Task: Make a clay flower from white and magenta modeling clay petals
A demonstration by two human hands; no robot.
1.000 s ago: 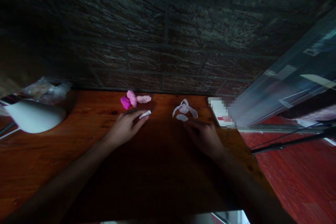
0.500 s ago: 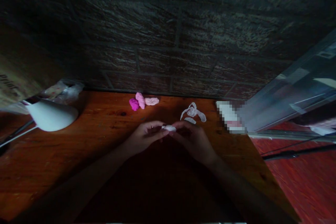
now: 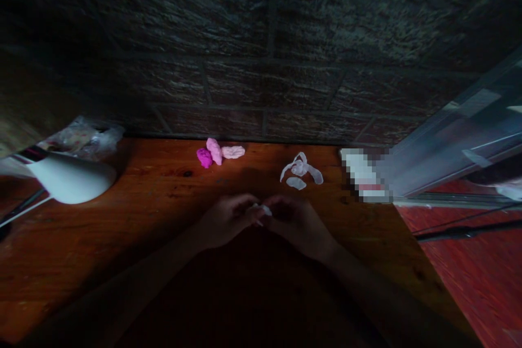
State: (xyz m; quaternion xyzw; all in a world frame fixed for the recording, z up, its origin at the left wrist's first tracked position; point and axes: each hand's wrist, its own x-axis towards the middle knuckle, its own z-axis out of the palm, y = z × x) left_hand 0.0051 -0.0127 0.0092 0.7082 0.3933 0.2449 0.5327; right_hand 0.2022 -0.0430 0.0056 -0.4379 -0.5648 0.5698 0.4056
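Both hands have come together since a second ago, when they were apart and only the left held the small white piece (image 3: 266, 210). Now that piece sits between them, above the middle of the wooden desk (image 3: 159, 196), well back from its right edge. The left hand (image 3: 228, 220) has thumb and fingers drawn narrow around one end; the right hand (image 3: 299, 225) pinches the other, and shadow blurs exactly where each fingertip lies. Just beyond the right hand, toward the desk's far edge, lie a flat white oval (image 3: 296, 183), a white coiled piece (image 3: 299, 167) and a white petal-shaped strip (image 3: 315, 175). Farther left along that edge, a magenta lump (image 3: 204, 157), a pink lump (image 3: 214, 151) and a pale pink lump (image 3: 233, 152) sit touching in a row. Near the desk's far right corner rests a pale oblong object (image 3: 362, 171), its details pixelated. Toward the far left corner stands a smooth white base (image 3: 73, 179), with a crumpled clear plastic bag (image 3: 92, 138) behind it, close to the dark stone wall (image 3: 261, 60).
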